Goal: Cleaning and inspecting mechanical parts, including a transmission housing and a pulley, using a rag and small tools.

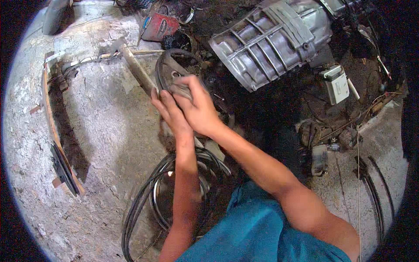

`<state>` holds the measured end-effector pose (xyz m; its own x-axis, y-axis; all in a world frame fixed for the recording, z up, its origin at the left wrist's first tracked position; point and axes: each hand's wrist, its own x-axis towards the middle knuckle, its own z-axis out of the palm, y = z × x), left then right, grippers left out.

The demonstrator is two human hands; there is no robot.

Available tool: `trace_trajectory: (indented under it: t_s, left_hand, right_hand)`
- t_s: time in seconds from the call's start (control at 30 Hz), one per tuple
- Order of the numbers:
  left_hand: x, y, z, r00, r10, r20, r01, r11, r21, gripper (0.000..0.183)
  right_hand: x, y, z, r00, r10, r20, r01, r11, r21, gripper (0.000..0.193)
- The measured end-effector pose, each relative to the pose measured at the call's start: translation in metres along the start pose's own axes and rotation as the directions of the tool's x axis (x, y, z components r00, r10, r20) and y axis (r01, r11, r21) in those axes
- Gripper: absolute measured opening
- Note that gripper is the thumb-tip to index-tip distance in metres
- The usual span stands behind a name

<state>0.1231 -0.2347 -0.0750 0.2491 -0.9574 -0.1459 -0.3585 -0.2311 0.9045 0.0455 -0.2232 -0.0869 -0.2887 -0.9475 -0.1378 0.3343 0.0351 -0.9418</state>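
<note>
My left hand and my right hand meet near the middle, one pressed against the other. The left fingers are stretched out toward the upper left, with nothing visible in their grip. Motion smears the right fingers, and a dark greyish patch there cannot be made out. Just beyond my hands lies a dark, rounded loop, partly hidden by them. A pale bar slants down toward my left fingertips; whether they touch it is unclear.
A ribbed metal gearbox housing lies at the far right. Beside it sits a white box. Black coiled hose lies under my left forearm. A red container stands at the back, and a curved strip runs along the left.
</note>
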Motion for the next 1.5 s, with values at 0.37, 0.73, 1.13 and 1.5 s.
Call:
trace_trajectory:
  t_s: [0.37, 0.73, 1.13, 1.5]
  left_hand:
    - [-0.018, 0.003, 0.013, 0.997, -0.068, -0.044, 0.06, 0.984, -0.17, 0.072]
    - [0.011, 0.038, 0.004, 0.998, -0.057, 0.023, 0.053, 0.988, 0.143, 0.047]
    - [0.009, 0.033, 0.004, 0.999, -0.029, 0.033, 0.027, 0.997, 0.076, 0.047]
    - [-0.014, 0.029, 0.014, 0.998, 0.06, -0.022, -0.059, 0.997, 0.05, 0.05]
  right_hand:
    - [0.132, 0.032, 0.048, 0.964, -0.244, -0.103, 0.205, 0.933, -0.298, 0.021]
    - [0.111, 0.026, 0.046, 0.994, 0.095, -0.047, -0.105, 0.954, -0.282, 0.023]
    - [0.113, 0.039, 0.041, 0.986, 0.158, -0.06, -0.169, 0.922, -0.348, 0.022]
    - [0.173, 0.061, 0.034, 0.917, 0.329, -0.224, -0.397, 0.72, -0.569, 0.033]
